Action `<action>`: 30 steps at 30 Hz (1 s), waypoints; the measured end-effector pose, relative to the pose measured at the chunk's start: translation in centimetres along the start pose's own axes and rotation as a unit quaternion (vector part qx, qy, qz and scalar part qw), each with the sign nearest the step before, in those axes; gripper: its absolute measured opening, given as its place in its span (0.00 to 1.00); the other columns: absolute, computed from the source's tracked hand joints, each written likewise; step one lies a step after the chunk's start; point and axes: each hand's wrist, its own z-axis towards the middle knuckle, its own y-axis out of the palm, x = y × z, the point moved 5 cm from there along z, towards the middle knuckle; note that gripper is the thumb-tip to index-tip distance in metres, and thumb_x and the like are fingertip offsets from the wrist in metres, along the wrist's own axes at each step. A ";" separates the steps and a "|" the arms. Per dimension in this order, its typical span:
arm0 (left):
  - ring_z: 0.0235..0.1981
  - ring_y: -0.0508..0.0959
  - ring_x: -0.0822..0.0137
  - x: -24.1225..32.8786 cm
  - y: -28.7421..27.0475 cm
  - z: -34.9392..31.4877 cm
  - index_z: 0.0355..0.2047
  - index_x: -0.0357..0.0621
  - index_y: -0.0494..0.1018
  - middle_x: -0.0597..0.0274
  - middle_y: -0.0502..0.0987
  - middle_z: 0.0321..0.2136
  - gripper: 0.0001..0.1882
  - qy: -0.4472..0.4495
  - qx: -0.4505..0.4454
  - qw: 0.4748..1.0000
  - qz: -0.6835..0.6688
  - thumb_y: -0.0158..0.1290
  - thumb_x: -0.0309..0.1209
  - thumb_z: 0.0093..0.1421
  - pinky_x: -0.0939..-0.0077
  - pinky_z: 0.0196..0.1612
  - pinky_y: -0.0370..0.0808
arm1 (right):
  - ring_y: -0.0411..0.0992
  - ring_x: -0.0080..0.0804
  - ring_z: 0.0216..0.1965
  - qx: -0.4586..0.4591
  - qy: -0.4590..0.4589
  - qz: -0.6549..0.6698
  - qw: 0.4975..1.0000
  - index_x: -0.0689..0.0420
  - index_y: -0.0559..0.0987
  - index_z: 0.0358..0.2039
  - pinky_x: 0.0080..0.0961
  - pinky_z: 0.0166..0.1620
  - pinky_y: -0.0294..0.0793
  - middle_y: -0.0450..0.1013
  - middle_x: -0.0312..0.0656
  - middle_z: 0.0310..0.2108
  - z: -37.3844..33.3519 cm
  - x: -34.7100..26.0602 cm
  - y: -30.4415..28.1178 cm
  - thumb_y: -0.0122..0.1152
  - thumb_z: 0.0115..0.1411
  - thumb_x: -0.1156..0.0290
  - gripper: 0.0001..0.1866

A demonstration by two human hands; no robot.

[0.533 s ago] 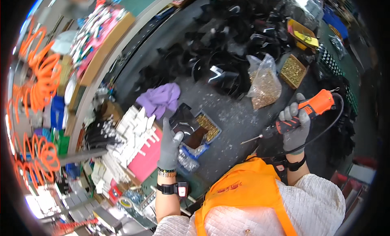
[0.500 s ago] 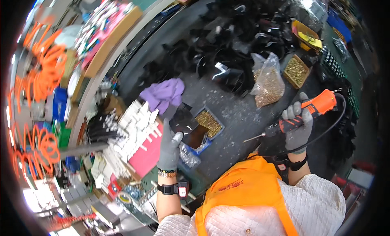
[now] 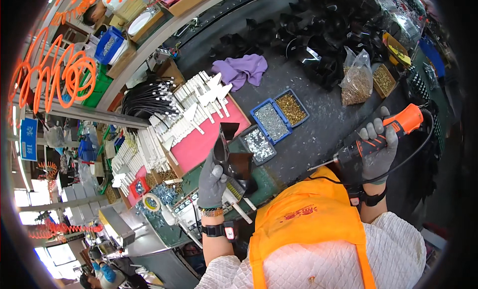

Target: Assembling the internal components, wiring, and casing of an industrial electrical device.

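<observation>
My left hand [image 3: 211,185], in a grey glove, is closed on a glossy black curved plastic part [image 3: 241,165], held up beside the small trays. My gloved right hand [image 3: 377,152] wraps round an orange and black electric screwdriver [image 3: 406,121]. Its thin bit points left, over the near side of the dark table, apart from the black part. Between the hands, farther off, stand a blue tray of gold-coloured screws [image 3: 301,103], a blue tray of small silver screws [image 3: 252,110] and a grey tray of shiny silver pieces [image 3: 269,158].
White plastic parts [image 3: 199,97] lie in rows on a pink board [image 3: 194,144] at left. Behind are a purple cloth [image 3: 244,70], heaped black parts [image 3: 318,55], a bag of screws [image 3: 356,82] and another screw box [image 3: 384,81]. The screwdriver's black cord [image 3: 416,154] loops right.
The view has swung left. My left hand and the black part have drawn back from over the trays, which now show fully. My right hand still grips the screwdriver.
</observation>
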 end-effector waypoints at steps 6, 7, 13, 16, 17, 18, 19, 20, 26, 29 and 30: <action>0.29 0.69 0.79 -1.6 -4.1 -1.6 0.58 0.34 0.64 0.65 0.73 0.39 0.32 -0.041 -0.099 0.990 -0.093 0.57 0.44 0.62 0.85 0.32 0.68 | 0.66 0.22 0.29 0.022 0.000 -0.028 0.999 0.60 0.63 0.57 0.26 0.37 0.70 0.66 0.33 0.30 -7.3 1.3 2.3 0.59 0.63 0.63 0.27; 0.31 0.71 0.75 -1.2 -4.3 -1.5 0.55 0.34 0.66 0.65 0.74 0.40 0.30 -0.016 -0.095 0.994 -0.047 0.56 0.45 0.62 0.82 0.34 0.69 | 0.66 0.22 0.29 0.022 -0.004 -0.033 0.999 0.60 0.63 0.57 0.26 0.37 0.70 0.66 0.33 0.30 -8.2 1.6 2.4 0.59 0.63 0.63 0.27; 0.46 0.75 0.65 1.3 -7.9 4.6 0.45 0.34 0.73 0.56 0.77 0.42 0.19 -0.085 -0.070 0.991 -0.082 0.52 0.40 0.64 0.68 0.50 0.73 | 0.66 0.22 0.28 0.050 -0.060 -0.063 0.995 0.60 0.64 0.57 0.25 0.36 0.72 0.67 0.34 0.30 -15.3 1.7 3.4 0.58 0.62 0.62 0.27; 0.39 0.77 0.64 3.1 -7.2 8.4 0.34 0.37 0.76 0.55 0.79 0.31 0.19 -0.068 -0.077 0.958 0.267 0.52 0.44 0.64 0.66 0.42 0.73 | 0.66 0.21 0.27 0.035 -0.068 -0.074 0.994 0.59 0.64 0.57 0.24 0.36 0.71 0.66 0.34 0.29 -17.8 1.9 4.8 0.59 0.62 0.62 0.27; 0.36 0.77 0.61 3.8 -4.8 8.8 0.31 0.38 0.77 0.53 0.78 0.27 0.19 0.097 -0.166 0.861 0.470 0.52 0.44 0.63 0.64 0.40 0.72 | 0.66 0.21 0.27 0.036 -0.072 -0.083 0.993 0.59 0.64 0.57 0.24 0.35 0.71 0.66 0.33 0.28 -18.6 1.9 5.4 0.59 0.62 0.62 0.27; 0.33 0.77 0.58 3.5 -2.4 8.3 0.28 0.40 0.77 0.52 0.77 0.24 0.19 0.255 -0.238 0.691 0.633 0.52 0.45 0.63 0.62 0.37 0.71 | 0.66 0.21 0.27 0.035 -0.075 -0.085 0.993 0.59 0.64 0.57 0.24 0.35 0.71 0.66 0.33 0.28 -19.2 1.9 5.9 0.59 0.62 0.62 0.27; 0.34 0.77 0.55 1.5 -1.4 8.7 0.29 0.43 0.78 0.51 0.78 0.26 0.19 0.236 -0.286 0.669 0.644 0.51 0.46 0.63 0.60 0.39 0.71 | 0.65 0.21 0.27 0.035 -0.087 -0.092 0.991 0.59 0.64 0.57 0.23 0.35 0.70 0.66 0.33 0.28 -19.8 2.5 5.6 0.58 0.62 0.62 0.27; 0.35 0.77 0.53 0.3 -0.2 8.4 0.29 0.46 0.79 0.51 0.78 0.28 0.19 0.215 -0.332 0.645 0.654 0.50 0.47 0.63 0.59 0.40 0.72 | 0.65 0.20 0.27 0.034 -0.096 -0.098 0.990 0.59 0.64 0.57 0.23 0.34 0.70 0.66 0.33 0.28 -20.3 2.4 6.0 0.58 0.62 0.62 0.27; 0.41 0.78 0.51 -5.4 -1.4 6.7 0.38 0.51 0.81 0.50 0.80 0.34 0.18 0.103 -0.430 0.640 0.629 0.50 0.48 0.63 0.60 0.45 0.72 | 0.65 0.21 0.27 0.001 -0.090 -0.070 0.993 0.58 0.65 0.58 0.25 0.33 0.69 0.66 0.32 0.29 -22.0 3.6 7.5 0.58 0.62 0.63 0.26; 0.41 0.77 0.51 -6.1 -3.0 7.1 0.42 0.51 0.81 0.51 0.80 0.39 0.21 0.142 -0.405 0.638 0.639 0.51 0.52 0.63 0.59 0.47 0.72 | 0.65 0.24 0.25 -0.004 -0.071 -0.092 0.993 0.59 0.64 0.59 0.28 0.31 0.69 0.66 0.33 0.27 -21.6 5.9 9.6 0.60 0.59 0.66 0.29; 0.41 0.77 0.51 -6.1 -2.9 7.0 0.42 0.51 0.81 0.51 0.79 0.39 0.22 0.168 -0.395 0.602 0.673 0.51 0.53 0.62 0.59 0.47 0.72 | 0.66 0.25 0.24 -0.015 -0.063 -0.114 0.991 0.60 0.63 0.58 0.29 0.31 0.69 0.66 0.34 0.27 -21.5 6.8 10.5 0.60 0.58 0.67 0.29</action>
